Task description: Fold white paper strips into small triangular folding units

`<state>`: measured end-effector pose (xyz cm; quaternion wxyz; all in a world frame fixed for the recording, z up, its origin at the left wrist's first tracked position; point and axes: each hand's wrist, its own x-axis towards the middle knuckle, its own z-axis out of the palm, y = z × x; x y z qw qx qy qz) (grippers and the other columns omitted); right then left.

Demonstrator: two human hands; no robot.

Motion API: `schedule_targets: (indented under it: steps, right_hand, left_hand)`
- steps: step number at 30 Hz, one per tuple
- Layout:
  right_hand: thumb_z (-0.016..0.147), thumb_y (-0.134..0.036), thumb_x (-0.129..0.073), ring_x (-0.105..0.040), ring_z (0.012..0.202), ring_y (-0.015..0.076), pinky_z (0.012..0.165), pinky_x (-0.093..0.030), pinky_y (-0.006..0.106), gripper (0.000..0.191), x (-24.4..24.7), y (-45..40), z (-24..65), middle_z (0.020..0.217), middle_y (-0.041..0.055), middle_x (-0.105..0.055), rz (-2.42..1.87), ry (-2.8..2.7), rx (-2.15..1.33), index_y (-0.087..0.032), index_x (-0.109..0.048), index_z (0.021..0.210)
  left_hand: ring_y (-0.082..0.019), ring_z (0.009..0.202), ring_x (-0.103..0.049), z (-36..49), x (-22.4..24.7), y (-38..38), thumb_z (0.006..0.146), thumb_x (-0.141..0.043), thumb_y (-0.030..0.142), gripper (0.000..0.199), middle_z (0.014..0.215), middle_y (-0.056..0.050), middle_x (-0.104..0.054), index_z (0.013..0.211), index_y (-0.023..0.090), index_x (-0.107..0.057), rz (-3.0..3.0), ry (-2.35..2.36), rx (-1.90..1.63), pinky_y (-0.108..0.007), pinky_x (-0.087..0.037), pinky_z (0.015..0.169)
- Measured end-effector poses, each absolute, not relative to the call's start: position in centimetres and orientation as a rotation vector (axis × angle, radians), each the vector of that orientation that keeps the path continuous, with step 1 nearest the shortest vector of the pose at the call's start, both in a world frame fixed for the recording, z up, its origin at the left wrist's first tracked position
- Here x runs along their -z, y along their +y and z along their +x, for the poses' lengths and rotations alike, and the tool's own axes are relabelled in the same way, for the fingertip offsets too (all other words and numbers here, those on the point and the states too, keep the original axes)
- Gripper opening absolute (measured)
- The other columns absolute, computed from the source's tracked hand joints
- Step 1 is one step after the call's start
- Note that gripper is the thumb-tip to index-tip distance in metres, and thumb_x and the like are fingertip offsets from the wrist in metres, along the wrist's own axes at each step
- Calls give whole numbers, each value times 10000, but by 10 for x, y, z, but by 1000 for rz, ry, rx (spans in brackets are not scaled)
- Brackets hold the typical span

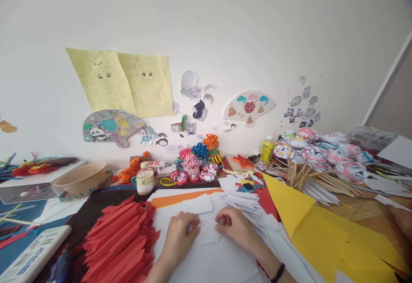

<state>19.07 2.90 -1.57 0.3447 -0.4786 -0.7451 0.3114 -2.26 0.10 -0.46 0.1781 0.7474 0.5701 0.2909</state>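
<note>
A small white paper piece [208,232] is held between my two hands, over large white sheets [206,263]. My left hand [183,233] pinches its left edge with thumb and fingers. At its right edge, my right hand [234,227] pinches it the same way; a dark band circles that wrist. Just beyond my hands lies a folded white strip [198,204]. Thin folded white strips [246,203] are heaped behind my right hand. To the left of my left hand is a large pile of folded red paper strips [120,242].
Yellow sheets [325,235] spread at the right, below wooden sticks with paper balls [317,154]. A glue bottle [145,180], pipe-cleaner flowers [199,150] and a yellow bottle [267,150] stand along the wall. A bowl [80,178] is at the left. Another person's hand [401,216] shows at the right edge.
</note>
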Motion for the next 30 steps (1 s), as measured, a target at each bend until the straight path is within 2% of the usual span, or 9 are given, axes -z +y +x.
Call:
schedule_targets:
  steps: [6, 15, 24, 27, 30]
  right_hand:
    - [661, -110, -676, -533, 627, 136, 589, -385, 231, 85, 20, 29, 186, 678, -14, -600, -1264, -1903, -744, -182, -652, 698]
    - [675, -43, -623, -552, 692, 145, 632, -406, 240, 222, 19, 26, 184, 787, -8, -628, -1159, -1922, -715, -213, -685, 804]
    - [738, -56, -637, -565, 736, 166, 680, -417, 265, 159, 15, 19, 183, 775, -13, -650, -1176, -2004, -591, -211, -665, 764]
    - [777, -76, -634, -562, 792, 180, 736, -419, 285, 133, 15, 15, 183, 795, -6, -658, -1153, -2064, -501, -206, -662, 777]
    - [813, -60, -596, -555, 853, 189, 781, -421, 303, 197, 14, 13, 182, 870, 3, -664, -1115, -2128, -420, -220, -669, 901]
  left_hand:
    - [-220, 859, -544, -22, 6, 1, 741, -574, 156, 178, 827, 15, -675, 865, 265, -640, 2123, 1612, -863, -326, -320, 751]
    - [-222, 849, -536, -22, 10, 0, 762, -577, 130, 113, 838, 7, -680, 752, 231, -625, 2178, 1615, -907, -351, -334, 752]
    - [-204, 794, -508, -22, 16, -2, 825, -545, 109, 153, 799, -17, -640, 741, 211, -621, 2401, 1535, -932, -330, -382, 699]
    - [-204, 798, -499, -22, 19, -3, 861, -503, 106, 195, 835, -38, -633, 905, 227, -650, 2534, 1479, -933, -327, -399, 684]
    - [-207, 807, -493, -22, 21, -4, 871, -472, 79, 307, 877, -50, -631, 1071, 253, -627, 2632, 1474, -928, -332, -405, 678]
